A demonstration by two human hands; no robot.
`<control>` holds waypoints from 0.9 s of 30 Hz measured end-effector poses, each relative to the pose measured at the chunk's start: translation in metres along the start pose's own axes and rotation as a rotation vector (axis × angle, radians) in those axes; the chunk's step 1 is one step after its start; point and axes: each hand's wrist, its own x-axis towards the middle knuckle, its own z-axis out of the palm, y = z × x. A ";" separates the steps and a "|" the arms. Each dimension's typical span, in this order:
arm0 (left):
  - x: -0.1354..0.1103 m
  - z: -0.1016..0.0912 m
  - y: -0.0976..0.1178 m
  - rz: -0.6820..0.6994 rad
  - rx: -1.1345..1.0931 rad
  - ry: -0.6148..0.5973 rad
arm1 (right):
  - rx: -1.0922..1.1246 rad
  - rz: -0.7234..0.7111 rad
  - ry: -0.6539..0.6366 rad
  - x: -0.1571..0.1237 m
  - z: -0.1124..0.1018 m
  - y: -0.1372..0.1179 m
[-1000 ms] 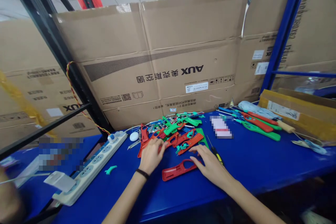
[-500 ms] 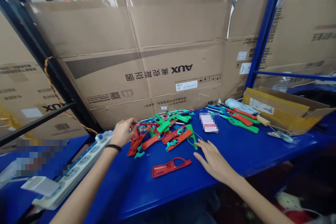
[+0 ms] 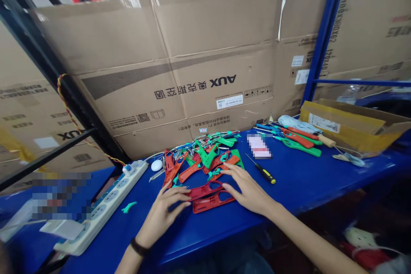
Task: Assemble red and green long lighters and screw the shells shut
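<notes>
Two long red plastic lighter shell halves lie one behind the other in front of the pile. My left hand has its fingertips and thumb at the left end of the rear red shell half. Fingers apart, my right hand is at that piece's right end, its thumb near or touching it; exact contact is unclear. The front red shell half lies on the blue table. Behind are heaped orange shell pieces, green shell pieces and small teal parts.
A screwdriver lies right of my right hand, with a phone behind it. Assembled lighters and a yellow-taped box stand at the right. A power strip runs along the left; cardboard walls the back.
My left hand has come from the pile toward the front, bringing a red shell half beside the other one. My right hand has moved left, off the screwdriver, which now shows fully.
</notes>
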 end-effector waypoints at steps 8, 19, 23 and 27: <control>0.036 0.003 -0.004 0.015 -0.018 -0.189 | 0.000 -0.051 -0.124 0.002 0.007 0.001; -0.008 -0.014 -0.018 -0.040 0.207 -0.068 | 0.073 -0.117 -0.301 -0.011 0.001 0.001; -0.044 -0.031 -0.039 -0.115 0.252 -0.035 | 0.034 -0.130 -0.318 -0.013 0.001 0.010; -0.049 -0.048 -0.055 -0.311 0.344 0.024 | -0.006 -0.099 -0.231 -0.007 0.003 0.021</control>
